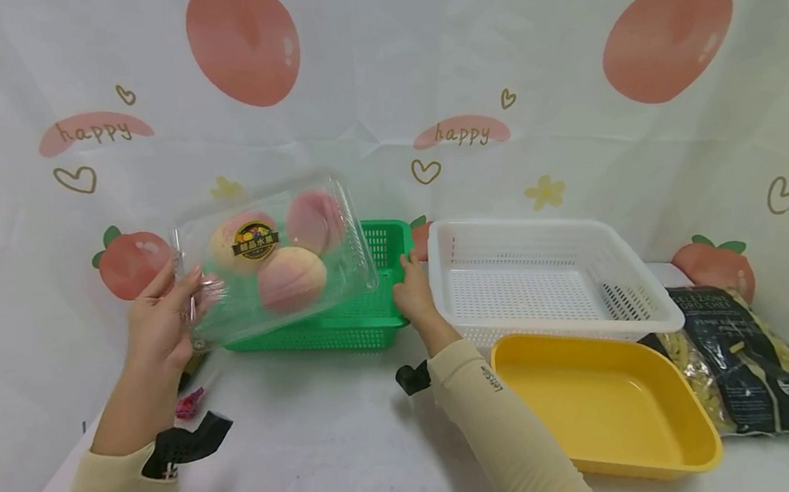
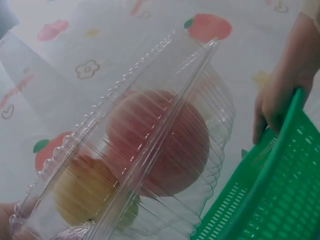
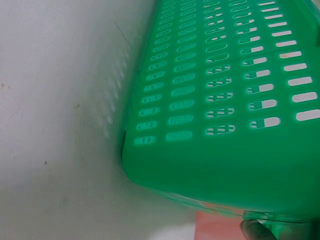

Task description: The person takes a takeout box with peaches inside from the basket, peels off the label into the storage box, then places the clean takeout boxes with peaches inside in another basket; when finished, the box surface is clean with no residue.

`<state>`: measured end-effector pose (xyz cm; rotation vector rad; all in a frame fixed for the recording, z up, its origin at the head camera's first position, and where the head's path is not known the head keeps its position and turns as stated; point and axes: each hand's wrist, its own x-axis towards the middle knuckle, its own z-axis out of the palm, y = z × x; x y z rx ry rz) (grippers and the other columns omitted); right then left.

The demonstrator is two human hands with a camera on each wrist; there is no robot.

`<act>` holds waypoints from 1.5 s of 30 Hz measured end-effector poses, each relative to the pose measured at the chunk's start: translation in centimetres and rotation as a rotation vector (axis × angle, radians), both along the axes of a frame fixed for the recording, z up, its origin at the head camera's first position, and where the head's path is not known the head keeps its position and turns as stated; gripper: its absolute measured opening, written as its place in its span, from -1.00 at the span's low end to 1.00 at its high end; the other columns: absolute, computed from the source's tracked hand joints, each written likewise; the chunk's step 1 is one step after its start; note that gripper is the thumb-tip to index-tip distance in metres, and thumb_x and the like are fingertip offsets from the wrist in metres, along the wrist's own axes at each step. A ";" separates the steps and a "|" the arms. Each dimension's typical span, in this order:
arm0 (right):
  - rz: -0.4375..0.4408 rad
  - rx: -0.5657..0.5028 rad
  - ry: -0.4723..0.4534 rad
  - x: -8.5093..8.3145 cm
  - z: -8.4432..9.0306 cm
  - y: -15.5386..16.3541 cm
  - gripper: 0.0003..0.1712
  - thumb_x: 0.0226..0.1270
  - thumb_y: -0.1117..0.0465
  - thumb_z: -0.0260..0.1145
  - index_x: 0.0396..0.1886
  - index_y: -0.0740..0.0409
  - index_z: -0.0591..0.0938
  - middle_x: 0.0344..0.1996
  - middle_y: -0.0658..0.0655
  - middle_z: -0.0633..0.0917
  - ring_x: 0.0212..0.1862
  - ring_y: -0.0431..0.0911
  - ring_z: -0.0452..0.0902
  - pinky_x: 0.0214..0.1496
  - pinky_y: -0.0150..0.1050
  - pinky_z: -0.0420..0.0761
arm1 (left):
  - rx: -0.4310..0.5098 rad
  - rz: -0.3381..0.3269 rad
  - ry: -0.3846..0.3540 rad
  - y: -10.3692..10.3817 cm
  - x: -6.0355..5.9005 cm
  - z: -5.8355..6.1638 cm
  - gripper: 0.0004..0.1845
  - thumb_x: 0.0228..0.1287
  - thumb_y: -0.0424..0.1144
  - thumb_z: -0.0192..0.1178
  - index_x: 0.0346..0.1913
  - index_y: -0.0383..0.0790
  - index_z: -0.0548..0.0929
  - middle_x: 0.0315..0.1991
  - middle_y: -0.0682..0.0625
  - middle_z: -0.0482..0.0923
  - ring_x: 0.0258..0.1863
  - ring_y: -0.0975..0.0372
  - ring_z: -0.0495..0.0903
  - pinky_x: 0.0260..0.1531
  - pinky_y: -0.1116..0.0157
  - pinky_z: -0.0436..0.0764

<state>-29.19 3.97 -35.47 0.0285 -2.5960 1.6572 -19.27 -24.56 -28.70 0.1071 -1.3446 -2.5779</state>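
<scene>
My left hand (image 1: pixel 159 315) grips the left end of a clear plastic fruit box (image 1: pixel 350 271), which is held up and tilted in front of the green basket (image 1: pixel 380 312). Inside the box lie several pink and yellow peaches (image 1: pixel 292 279), and a black and gold label (image 1: pixel 254 241) is on its lid. My right hand (image 1: pixel 414 290) holds the right rim of the green basket, its fingers over the edge. In the left wrist view the box (image 2: pixel 150 135) stands close beside the basket (image 2: pixel 290 185). The right wrist view shows the basket's perforated side (image 3: pixel 220 165) close up.
Right of the green basket is a white basket (image 1: pixel 540 327), with a yellow tub (image 1: pixel 599 409) in front of it. A black and clear bag of pasta (image 1: pixel 754 368) lies at the far right. A small pink-wrapped item (image 1: pixel 190 404) is near my left wrist.
</scene>
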 end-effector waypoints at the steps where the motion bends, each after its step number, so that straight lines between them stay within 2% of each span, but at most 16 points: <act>1: 0.003 -0.002 0.000 0.0 0.0 0.0 -0.30 0.22 0.57 -0.12 0.41 0.34 0.11 0.49 0.16 -0.05 0.50 0.05 -0.20 0.49 -0.05 -0.02 | 0.002 -0.002 0.003 -0.1 0.4 -0.1 -0.28 0.12 -0.38 0.28 0.35 -0.03 0.27 -0.20 0.18 0.59 -0.49 0.37 0.65 -0.47 0.45 0.64; 7: 0.012 0.004 -0.004 0.1 0.1 0.0 -0.31 0.23 0.56 -0.12 0.41 0.34 0.11 0.49 0.15 -0.05 0.50 0.06 -0.19 0.48 -0.03 0.01 | -0.023 -0.005 -0.027 -0.6 2.6 -0.6 -0.36 0.14 -0.38 0.27 0.28 0.08 0.37 0.01 0.21 0.37 -0.44 0.40 0.63 -0.45 0.48 0.63; 12: 0.011 0.005 -0.014 0.1 0.1 0.0 -0.31 0.25 0.55 -0.12 0.42 0.32 0.11 0.50 0.13 -0.06 0.50 0.04 -0.19 0.48 -0.04 0.02 | -0.031 -0.027 -0.048 -1.0 4.3 -1.3 -0.44 0.17 -0.37 0.24 0.23 0.12 0.45 -0.14 0.21 0.54 -0.44 0.38 0.65 -0.45 0.47 0.64; 16: 0.006 -0.008 -0.007 -0.1 -0.1 0.0 -0.30 0.22 0.56 -0.14 0.41 0.32 0.12 0.50 0.12 -0.05 0.50 0.04 -0.19 0.48 -0.02 0.01 | -0.033 -0.063 -0.043 -1.4 5.5 -2.0 -0.47 0.23 -0.40 0.17 0.23 0.13 0.46 -0.14 0.22 0.58 -0.36 0.36 0.68 -0.38 0.45 0.65; 20: 0.002 -0.006 -0.014 -0.3 -0.2 0.0 -0.30 0.22 0.56 -0.15 0.41 0.33 0.11 0.50 0.11 -0.05 0.50 0.03 -0.20 0.48 -0.03 -0.01 | -0.082 -0.076 -0.037 -1.8 6.6 -2.9 -0.48 0.26 -0.40 0.14 0.23 0.16 0.46 -0.13 0.23 0.61 -0.33 0.37 0.67 -0.36 0.46 0.65; 27: 0.009 0.013 -0.007 0.0 0.1 0.0 -0.29 0.21 0.57 -0.13 0.42 0.32 0.10 0.49 0.14 -0.06 0.50 0.05 -0.19 0.49 -0.05 -0.02 | -0.127 -0.083 0.039 -2.3 8.3 -4.7 -0.50 0.27 -0.53 0.05 0.13 0.12 0.57 -0.13 0.24 0.64 -0.32 0.38 0.66 -0.40 0.48 0.63; 34: 0.014 0.010 0.001 0.1 0.0 0.0 -0.28 0.20 0.57 -0.12 0.41 0.34 0.10 0.49 0.16 -0.06 0.50 0.06 -0.20 0.49 -0.05 -0.02 | -0.090 -0.156 0.085 -2.5 9.9 -5.7 -0.48 0.32 -0.58 -0.07 0.08 0.08 0.62 -0.31 -0.05 0.74 -0.36 0.24 0.73 -0.37 0.39 0.66; 36: 0.013 0.014 0.004 0.1 0.0 0.0 -0.29 0.20 0.57 -0.12 0.41 0.35 0.10 0.49 0.16 -0.06 0.50 0.06 -0.20 0.49 -0.05 -0.02 | -0.096 -0.165 0.094 -2.5 10.2 -6.1 -0.47 0.32 -0.59 -0.09 0.08 0.08 0.62 -0.32 -0.07 0.74 -0.37 0.23 0.73 -0.37 0.38 0.66; 45: 0.001 0.044 0.016 0.1 0.0 0.0 -0.29 0.18 0.57 -0.13 0.40 0.35 0.12 0.49 0.17 -0.04 0.49 0.07 -0.16 0.48 -0.04 0.02 | -0.259 -0.114 -0.054 -2.1 10.9 -7.6 -0.49 0.32 -0.50 0.01 -0.02 0.30 0.63 -0.35 0.11 0.73 -0.42 0.37 0.70 -0.43 0.47 0.64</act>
